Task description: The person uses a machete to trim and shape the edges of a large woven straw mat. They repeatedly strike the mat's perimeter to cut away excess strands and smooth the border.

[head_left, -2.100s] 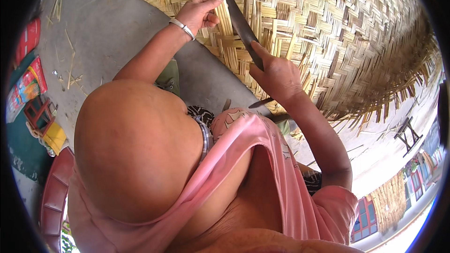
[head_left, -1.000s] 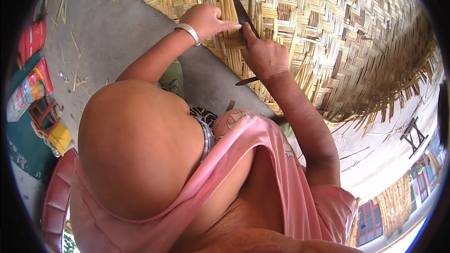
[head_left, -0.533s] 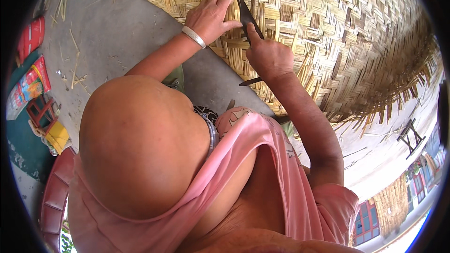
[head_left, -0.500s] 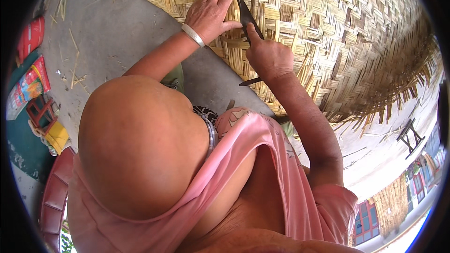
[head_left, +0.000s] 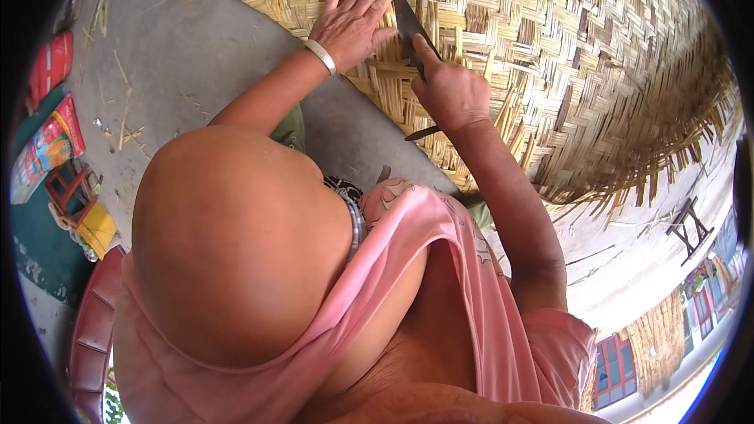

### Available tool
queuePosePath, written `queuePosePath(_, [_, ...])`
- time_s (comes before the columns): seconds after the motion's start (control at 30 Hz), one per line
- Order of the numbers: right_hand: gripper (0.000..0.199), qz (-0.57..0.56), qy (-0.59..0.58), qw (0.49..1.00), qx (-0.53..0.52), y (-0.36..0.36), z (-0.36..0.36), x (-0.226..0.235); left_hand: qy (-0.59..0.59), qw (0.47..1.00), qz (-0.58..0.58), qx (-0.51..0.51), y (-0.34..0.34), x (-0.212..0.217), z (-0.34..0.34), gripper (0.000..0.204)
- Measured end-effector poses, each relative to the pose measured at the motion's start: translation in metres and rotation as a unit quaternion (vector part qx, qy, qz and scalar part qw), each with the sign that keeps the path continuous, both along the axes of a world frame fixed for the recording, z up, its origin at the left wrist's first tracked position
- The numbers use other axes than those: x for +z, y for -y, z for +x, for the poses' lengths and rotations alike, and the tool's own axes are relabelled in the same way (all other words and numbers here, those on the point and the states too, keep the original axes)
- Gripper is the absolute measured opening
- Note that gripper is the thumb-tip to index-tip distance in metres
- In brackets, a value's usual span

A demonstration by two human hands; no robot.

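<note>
A large woven bamboo mat (head_left: pixel 565 47) lies on the concrete ground across the top and right of the head view. My left hand (head_left: pixel 352 20), with a silver bangle on the wrist, lies flat with spread fingers on the mat's near edge. Just to its right my right hand (head_left: pixel 449 93) grips the handle of a dark-bladed knife (head_left: pixel 407 25). The blade points away from me and rests on the weave beside my left fingers. The handle's end sticks out below my right fist.
Grey concrete ground (head_left: pixel 188 55) with scattered bamboo slivers lies left of the mat. Colourful packets (head_left: pixel 47 145) and a small toy-like object (head_left: pixel 75 196) sit at the far left. A red plastic stool (head_left: pixel 90 338) is at the lower left. Loose strip ends fringe the mat's right edge (head_left: pixel 652 180).
My left hand has slid further up onto the mat and flattened out. The knife in my right hand has moved up and left with it along the weave.
</note>
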State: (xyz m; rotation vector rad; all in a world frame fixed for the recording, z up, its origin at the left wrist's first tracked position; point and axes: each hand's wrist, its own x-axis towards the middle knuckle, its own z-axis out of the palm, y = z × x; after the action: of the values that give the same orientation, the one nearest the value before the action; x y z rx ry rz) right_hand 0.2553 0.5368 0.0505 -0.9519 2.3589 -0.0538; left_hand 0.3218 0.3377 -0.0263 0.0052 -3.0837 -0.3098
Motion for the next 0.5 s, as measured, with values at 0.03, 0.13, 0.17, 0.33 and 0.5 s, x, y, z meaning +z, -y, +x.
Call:
queuePosePath(0.03, [0.057, 0.006, -0.006, 1.000, -0.004, 0.000, 0.002, -0.002, 0.001, 1.000, -0.012, 0.003, -0.002, -0.001, 0.000, 0.065])
queuePosePath(0.13, [0.058, 0.019, -0.015, 1.000, -0.005, -0.001, 0.005, -0.001, -0.021, 0.999, -0.029, -0.023, 0.000, -0.005, 0.007, 0.059])
queuePosePath(0.17, [0.059, 0.021, -0.011, 1.000, 0.001, -0.002, 0.005, 0.004, -0.028, 0.998, -0.044, -0.041, 0.004, -0.006, 0.011, 0.059])
queuePosePath(0.33, [0.061, 0.088, 0.062, 0.994, 0.027, -0.040, -0.005, 0.054, -0.025, 0.995, 0.004, -0.100, 0.021, -0.006, 0.016, 0.058])
queuePosePath(0.5, [0.057, 0.141, 0.101, 0.981, 0.081, -0.115, -0.027, 0.117, 0.006, 0.994, -0.038, -0.103, 0.020, -0.013, 0.017, 0.056])
